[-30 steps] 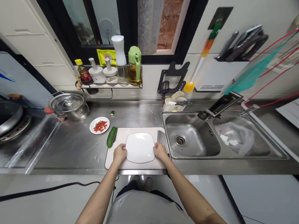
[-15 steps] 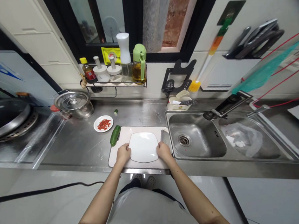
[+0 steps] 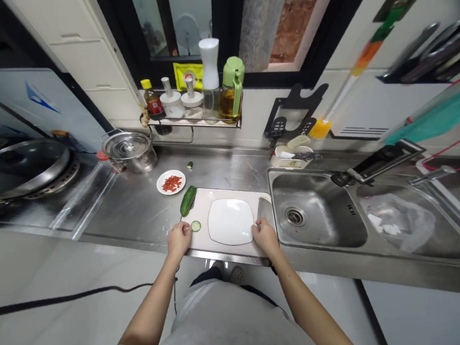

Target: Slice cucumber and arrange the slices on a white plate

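Observation:
A white square plate [image 3: 230, 222] rests on the pale cutting board [image 3: 204, 247]. My right hand [image 3: 266, 236] has its fingers closed at the plate's right rim, beside the wide knife blade [image 3: 264, 208] on the board. Left of the plate, my left hand [image 3: 179, 239] is pinched at the left edge of a round cucumber slice [image 3: 195, 226]; whether the slice is lifted I cannot tell. A whole-looking cucumber [image 3: 188, 201] lies across the board's upper left edge, just above that hand. The knife's handle is hidden by my right hand.
A small plate of chopped red pieces [image 3: 171, 182] and a cucumber end [image 3: 190, 165] are behind the board. The sink [image 3: 319, 229] adjoins on the right. Further left stand a steel pot [image 3: 130, 149] and a lidded pan [image 3: 21, 165]. A condiment rack [image 3: 196, 122] hangs above.
My left hand has left the plate and moved left to the cucumber slice, which now shows. My right hand stays at the plate's right rim. The view has shifted left.

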A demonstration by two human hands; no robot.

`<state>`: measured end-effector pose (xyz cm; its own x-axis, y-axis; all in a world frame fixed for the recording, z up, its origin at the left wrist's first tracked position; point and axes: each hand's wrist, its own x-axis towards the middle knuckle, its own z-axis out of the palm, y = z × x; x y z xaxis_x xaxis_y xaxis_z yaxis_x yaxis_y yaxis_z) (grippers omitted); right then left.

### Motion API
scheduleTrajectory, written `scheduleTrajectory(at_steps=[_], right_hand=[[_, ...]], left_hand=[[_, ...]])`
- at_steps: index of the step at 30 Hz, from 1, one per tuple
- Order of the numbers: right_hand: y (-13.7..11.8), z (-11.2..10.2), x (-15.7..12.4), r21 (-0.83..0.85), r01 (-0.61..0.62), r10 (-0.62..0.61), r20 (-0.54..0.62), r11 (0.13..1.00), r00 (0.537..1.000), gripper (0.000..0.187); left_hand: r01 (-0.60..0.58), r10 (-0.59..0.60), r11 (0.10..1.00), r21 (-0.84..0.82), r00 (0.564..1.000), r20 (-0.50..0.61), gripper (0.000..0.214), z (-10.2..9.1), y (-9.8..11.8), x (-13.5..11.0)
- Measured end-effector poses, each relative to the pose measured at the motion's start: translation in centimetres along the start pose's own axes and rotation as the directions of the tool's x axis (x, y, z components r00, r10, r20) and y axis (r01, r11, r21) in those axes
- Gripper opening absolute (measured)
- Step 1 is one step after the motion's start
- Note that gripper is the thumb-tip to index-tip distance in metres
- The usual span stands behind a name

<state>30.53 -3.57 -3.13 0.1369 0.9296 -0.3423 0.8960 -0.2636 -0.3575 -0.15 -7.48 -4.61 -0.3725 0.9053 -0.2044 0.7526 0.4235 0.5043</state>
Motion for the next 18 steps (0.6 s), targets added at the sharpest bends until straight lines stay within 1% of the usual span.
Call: scheduleTrajectory(at_steps=[6,11,15,18], right_hand=[[-0.6,0.7,-0.1,0.029,-0.020,0.019,0.017,0.999,1.000,0.041],[-0.9,0.7,-0.5,0.027,-0.010,0.009,0.030,1.000,0.999,0.043],[-1.0,0.5,-0.6,0.023,-0.002,0.001,0.045,1.000,0.999,0.044],[-1.1,0.1,-0.8,0.005,0.011,-0.011,0.051,1.000,0.999,0.045]], left_hand=[[0.034,-0.034,0.997,0.069,0.999,0.006,0.024,1.1,1.1,0.0],[0.015,-0.014,0.997,0.080,1.000,-0.013,0.022,1.2,1.4,0.1],[-0.008,0.010,1.000,0.028,0.998,-0.063,0.016,1.3,1.4,0.0],[0.004,-0.012,0.995,-0.098,0.996,-0.087,0.011,1.4,1.4,0.0]])
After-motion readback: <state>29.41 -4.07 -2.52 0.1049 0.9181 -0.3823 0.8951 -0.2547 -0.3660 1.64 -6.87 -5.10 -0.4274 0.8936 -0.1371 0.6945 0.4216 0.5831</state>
